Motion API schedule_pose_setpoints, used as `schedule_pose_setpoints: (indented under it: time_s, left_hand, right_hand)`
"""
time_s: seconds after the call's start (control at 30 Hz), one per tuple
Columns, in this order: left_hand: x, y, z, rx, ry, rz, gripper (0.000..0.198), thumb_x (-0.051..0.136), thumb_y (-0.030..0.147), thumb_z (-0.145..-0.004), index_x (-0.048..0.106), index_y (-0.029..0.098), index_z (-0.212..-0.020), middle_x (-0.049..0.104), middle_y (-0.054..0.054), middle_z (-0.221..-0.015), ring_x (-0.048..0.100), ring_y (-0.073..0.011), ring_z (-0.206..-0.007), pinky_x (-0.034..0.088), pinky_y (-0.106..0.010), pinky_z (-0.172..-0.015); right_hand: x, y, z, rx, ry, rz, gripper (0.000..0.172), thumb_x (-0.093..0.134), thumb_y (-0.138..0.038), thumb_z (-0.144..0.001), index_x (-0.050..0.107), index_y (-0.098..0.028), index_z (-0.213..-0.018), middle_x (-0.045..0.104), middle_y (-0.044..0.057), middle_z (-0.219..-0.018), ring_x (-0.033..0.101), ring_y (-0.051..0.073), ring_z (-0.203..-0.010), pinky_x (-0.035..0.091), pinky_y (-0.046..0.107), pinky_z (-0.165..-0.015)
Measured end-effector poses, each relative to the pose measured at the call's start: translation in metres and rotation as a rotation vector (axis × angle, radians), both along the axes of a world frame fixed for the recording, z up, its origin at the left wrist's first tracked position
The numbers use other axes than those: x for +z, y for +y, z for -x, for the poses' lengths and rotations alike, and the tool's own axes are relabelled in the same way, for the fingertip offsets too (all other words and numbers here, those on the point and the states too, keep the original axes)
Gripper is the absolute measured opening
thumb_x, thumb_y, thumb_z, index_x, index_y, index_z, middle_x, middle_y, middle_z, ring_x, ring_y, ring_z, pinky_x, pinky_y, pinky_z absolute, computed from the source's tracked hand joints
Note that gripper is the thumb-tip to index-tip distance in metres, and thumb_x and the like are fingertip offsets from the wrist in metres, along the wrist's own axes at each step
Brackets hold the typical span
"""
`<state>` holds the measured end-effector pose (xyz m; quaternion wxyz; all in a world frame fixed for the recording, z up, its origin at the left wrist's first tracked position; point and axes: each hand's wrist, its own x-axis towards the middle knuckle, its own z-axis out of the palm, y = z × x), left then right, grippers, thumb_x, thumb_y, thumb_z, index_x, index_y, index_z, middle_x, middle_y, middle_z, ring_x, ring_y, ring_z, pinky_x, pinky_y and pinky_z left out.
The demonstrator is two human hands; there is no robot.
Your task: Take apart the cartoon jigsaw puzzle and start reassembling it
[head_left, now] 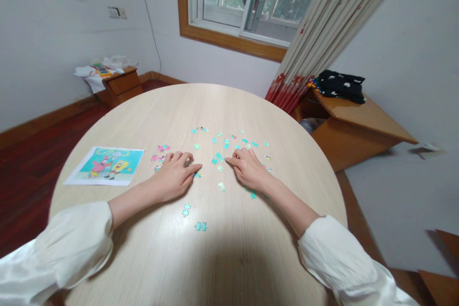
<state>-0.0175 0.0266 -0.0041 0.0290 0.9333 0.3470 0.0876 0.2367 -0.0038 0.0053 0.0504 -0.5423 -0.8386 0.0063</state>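
"Judging by the bench (215, 105), how much is joined?"

"Little: two teal pairs (199, 226) look linked on the person's side, while most jigsaw pieces (221, 187) lie loose around the hands, with the printed cartoon sheet (113, 165) flat at left."

"And each grip?"

"Left hand (175, 174): fingers half curled, forefinger stretched just above a small piece (198, 175). Right hand (249, 168): loosely bent, forefinger tip beside a teal cluster (215, 160). Whether either pinches anything, I can't tell."
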Motion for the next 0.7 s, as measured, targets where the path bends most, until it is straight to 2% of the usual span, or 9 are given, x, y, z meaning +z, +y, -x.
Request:
schedule_pose_setpoints:
  time_s: [0.2, 0.37, 0.53, 0.7]
  left_hand:
    - [0.003, -0.006, 0.007, -0.004, 0.048, 0.022, 0.040, 0.031, 0.023, -0.092, 0.058, 0.024, -0.122, 0.053, -0.012, -0.111, 0.044, -0.0276, -0.097, 0.034, -0.045, -0.084]
    - [0.005, -0.003, 0.013, 0.020, -0.003, -0.009, 0.038, 0.029, 0.026, -0.094, 0.057, 0.025, -0.121, 0.053, -0.011, -0.112, 0.046, -0.0260, -0.096, 0.035, -0.044, -0.085]
    - [0.007, 0.013, 0.020, 0.065, -0.004, -0.045, 0.038, 0.030, 0.026, -0.094, 0.059, 0.024, -0.119, 0.053, -0.011, -0.113, 0.046, -0.0269, -0.098, 0.034, -0.045, -0.086]
    - [0.007, 0.036, 0.009, 0.110, 0.080, -0.056, 0.044, 0.033, 0.025, -0.091, 0.053, 0.024, -0.129, 0.052, -0.013, -0.118, 0.046, -0.0291, -0.099, 0.034, -0.046, -0.085]
  right_hand:
    - [-0.001, 0.003, 0.001, -0.023, -0.029, -0.003, 0.035, 0.036, -0.008, -0.090, 0.066, -0.016, -0.105, 0.057, 0.010, -0.092, 0.042, 0.020, -0.087, 0.025, 0.032, -0.076]
    - [0.001, 0.006, -0.001, -0.069, -0.075, -0.009, 0.033, 0.037, -0.007, -0.089, 0.067, -0.015, -0.101, 0.058, 0.010, -0.093, 0.043, 0.020, -0.087, 0.024, 0.032, -0.076]
    - [0.002, 0.009, -0.001, -0.079, -0.088, -0.019, 0.031, 0.037, -0.008, -0.089, 0.066, -0.016, -0.097, 0.059, 0.010, -0.092, 0.043, 0.021, -0.086, 0.024, 0.032, -0.075]
    - [0.002, 0.024, 0.012, -0.081, -0.117, -0.012, 0.030, 0.036, -0.010, -0.090, 0.065, -0.014, -0.097, 0.059, 0.012, -0.096, 0.045, 0.022, -0.092, 0.027, 0.033, -0.078]
